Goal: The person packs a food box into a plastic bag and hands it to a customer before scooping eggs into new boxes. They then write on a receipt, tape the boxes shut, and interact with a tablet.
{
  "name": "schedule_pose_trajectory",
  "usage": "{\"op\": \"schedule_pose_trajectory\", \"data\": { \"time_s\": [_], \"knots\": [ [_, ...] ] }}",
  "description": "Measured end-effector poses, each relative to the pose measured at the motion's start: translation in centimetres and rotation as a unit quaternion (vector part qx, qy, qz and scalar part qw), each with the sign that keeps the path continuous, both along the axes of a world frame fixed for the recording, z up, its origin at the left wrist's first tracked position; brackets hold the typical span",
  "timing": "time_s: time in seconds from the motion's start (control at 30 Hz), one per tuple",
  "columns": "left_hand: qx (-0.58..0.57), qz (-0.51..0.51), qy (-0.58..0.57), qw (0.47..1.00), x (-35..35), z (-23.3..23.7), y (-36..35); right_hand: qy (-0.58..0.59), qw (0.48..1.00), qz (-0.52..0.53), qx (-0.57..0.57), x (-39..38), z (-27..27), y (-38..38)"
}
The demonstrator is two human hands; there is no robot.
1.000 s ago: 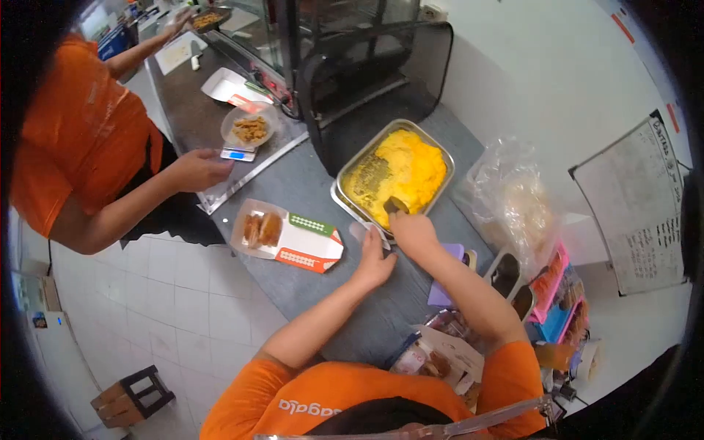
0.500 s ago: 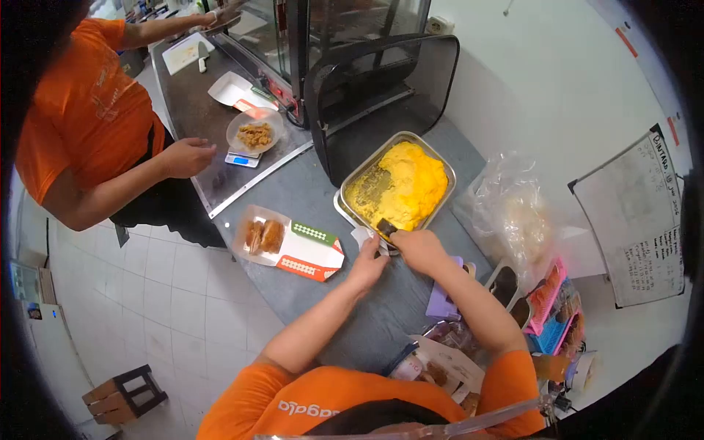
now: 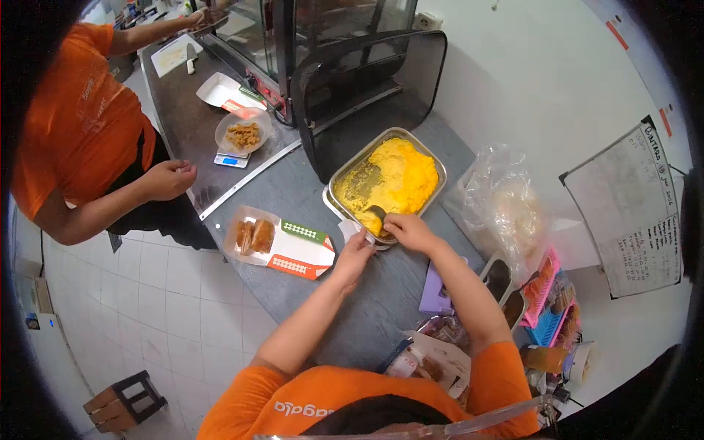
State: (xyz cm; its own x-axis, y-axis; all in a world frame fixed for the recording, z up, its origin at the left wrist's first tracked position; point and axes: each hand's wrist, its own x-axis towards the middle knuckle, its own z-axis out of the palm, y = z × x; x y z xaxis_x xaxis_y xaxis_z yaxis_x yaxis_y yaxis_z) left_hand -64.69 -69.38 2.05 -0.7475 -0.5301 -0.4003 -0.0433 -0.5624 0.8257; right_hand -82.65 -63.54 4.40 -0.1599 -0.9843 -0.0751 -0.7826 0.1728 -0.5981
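A metal tray of yellow food, like scrambled egg, stands on the grey table in front of me. My right hand is closed round a dark spoon, whose bowl is at the tray's near corner in the yellow food. Beside it, my left hand pinches a white paper against the tray's near left corner. To the left lies an open paper box with browned pieces of food in one half.
A co-worker in orange stands at the left, near a bowl on a scale. Behind the tray is a dark-framed panel. Plastic bags, a purple item and metal containers are at the right.
The spoon has turned, and yellow food now shows beside its bowl. The co-worker's near hand has shifted left and down. The whole view has moved slightly.
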Motion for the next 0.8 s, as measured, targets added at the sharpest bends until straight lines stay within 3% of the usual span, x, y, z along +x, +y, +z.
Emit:
{"op": "schedule_pose_trajectory", "data": {
  "time_s": [0.07,0.13,0.2,0.3,0.33,0.4,0.5,0.57,0.67,0.7,0.8],
  "knots": [
    [-0.004,-0.007,0.001,1.000,0.4,1.3,-0.5,-0.054,0.998,-0.030,-0.024,-1.7,-2.3,-0.4],
    [0.082,-0.008,0.026,0.996,1.0,2.5,-1.1,-0.156,0.970,-0.170,0.079,-2.8,-2.7,-0.9],
    [0.065,-0.024,0.007,0.998,2.1,2.7,-1.2,-0.178,0.959,-0.209,0.063,-2.7,-2.0,-1.1],
    [-0.079,-0.023,-0.022,0.996,3.8,2.8,0.3,-0.295,0.895,-0.336,-0.002,-1.4,-0.2,-0.4],
    [-0.074,-0.039,-0.023,0.996,4.6,2.8,1.1,-0.347,0.860,-0.373,-0.017,-1.3,0.7,0.0],
    [-0.156,-0.047,0.023,0.986,6.3,3.7,2.8,-0.407,0.817,-0.403,-0.068,-0.7,3.0,1.6],
    [-0.223,-0.126,0.048,0.965,9.3,1.6,4.7,-0.401,0.818,-0.398,-0.109,2.3,8.8,7.3],
    [-0.250,-0.175,0.046,0.951,11.0,2.2,6.0,-0.410,0.844,-0.333,-0.092,5.5,12.7,12.1],
    [-0.289,-0.227,0.001,0.930,12.8,-0.3,7.6,-0.265,0.901,-0.340,-0.050,12.2,13.4,22.1],
    [-0.254,-0.231,0.019,0.939,13.2,-1.1,7.9,-0.235,0.913,-0.332,-0.038,14.9,13.8,25.2],
    [-0.267,-0.239,-0.001,0.934,13.9,-2.7,8.4,-0.178,0.869,-0.457,0.065,22.2,11.2,32.3]
  ]
}}
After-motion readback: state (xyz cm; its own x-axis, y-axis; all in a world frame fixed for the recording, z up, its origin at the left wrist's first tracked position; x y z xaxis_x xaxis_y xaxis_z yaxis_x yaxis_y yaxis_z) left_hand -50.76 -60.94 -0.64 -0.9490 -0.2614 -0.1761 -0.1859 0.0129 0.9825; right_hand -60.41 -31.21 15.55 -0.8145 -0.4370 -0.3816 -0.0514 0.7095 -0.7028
